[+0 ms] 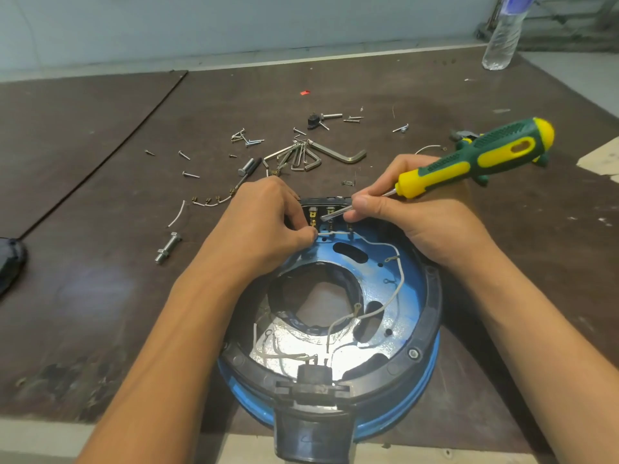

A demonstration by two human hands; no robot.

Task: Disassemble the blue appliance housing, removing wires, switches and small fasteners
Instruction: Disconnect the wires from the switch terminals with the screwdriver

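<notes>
The round blue appliance housing [407,296] lies open side up at the table's near edge, with a black rim and a black handle part [311,426] nearest me. A black switch block [326,211] with brass terminals sits at its far side. My left hand [268,226] pinches the white wire [398,266] at the terminals. My right hand [418,216] grips the metal shaft of a green and yellow screwdriver [475,155], whose tip touches the terminals. Several more white wires lie loose inside the housing.
Behind the housing lie several loose screws [248,140], a bunch of hex keys [301,157], a large hex key [345,155], a bolt with nut [167,247], cut wire pieces [206,202] and a small black part [314,120]. A water bottle [502,38] stands far right.
</notes>
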